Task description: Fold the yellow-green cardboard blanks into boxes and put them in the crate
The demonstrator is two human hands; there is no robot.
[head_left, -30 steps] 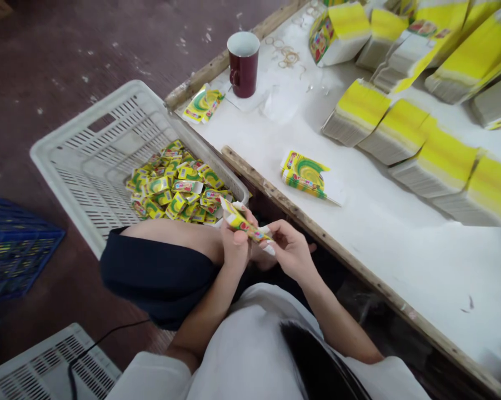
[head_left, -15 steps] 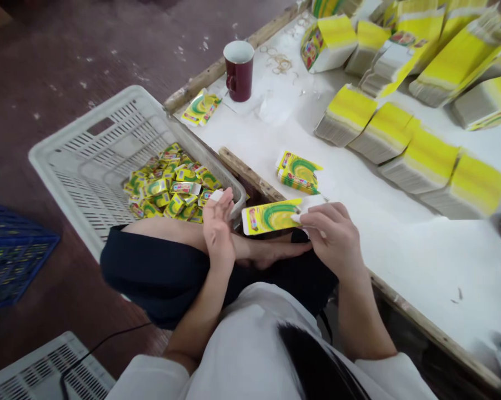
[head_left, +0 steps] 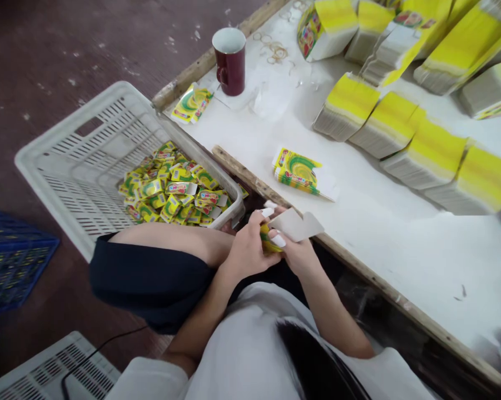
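Between my hands, above my lap, is a small yellow-green carton (head_left: 297, 224) with its white inner flaps spread up and to the right. My left hand (head_left: 247, 247) wraps round its left side, and my right hand (head_left: 294, 253) grips it from the right and below. White coverings show on some fingertips. On the table just beyond lies another yellow-green carton piece (head_left: 296, 169). Many small yellow cartons (head_left: 173, 194) fill the bottom of the white crate (head_left: 84, 166) at the left.
The white table (head_left: 384, 244) has a wooden edge. On it stand stacks of flat yellow cartons (head_left: 434, 155), a maroon mug (head_left: 234, 69), rubber bands (head_left: 275, 53) and a flattened carton (head_left: 192, 104). A blue crate (head_left: 15, 261) and another white crate (head_left: 54, 372) are at the left.
My right hand has brought the carton left and down, and my left hand has closed on it. The carton's white flaps now stand spread. The view has shifted slightly.
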